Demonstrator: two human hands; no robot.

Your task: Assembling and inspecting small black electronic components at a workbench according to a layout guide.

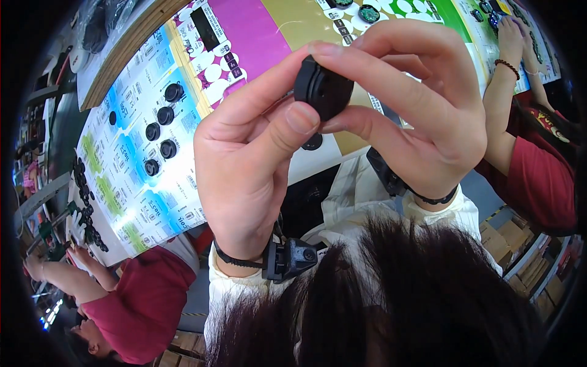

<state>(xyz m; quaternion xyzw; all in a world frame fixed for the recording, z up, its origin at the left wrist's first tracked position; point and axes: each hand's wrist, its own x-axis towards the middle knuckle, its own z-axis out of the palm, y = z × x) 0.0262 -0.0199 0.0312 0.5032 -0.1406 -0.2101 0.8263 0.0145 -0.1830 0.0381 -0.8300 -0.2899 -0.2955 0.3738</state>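
A small black round part [324, 92] with a grooved rim is held up in front of me, tilted so its edge shows. My left hand [244, 159] pinches it from the left with thumb and fingers. From the other side, my right hand [422, 110] grips it between thumb and index finger, while its other fingers curl above. Both hands touch the part at once, and they cover some of its surface. Below the hands another black round piece [313, 142] lies on the table, partly hidden.
Several black round parts [165, 115] lie on the printed table covering [131, 196] to the left. A wooden bar [122, 52] runs across the upper left. At the top sit round pieces with green faces [369, 13]. Co-workers in red work at both sides.
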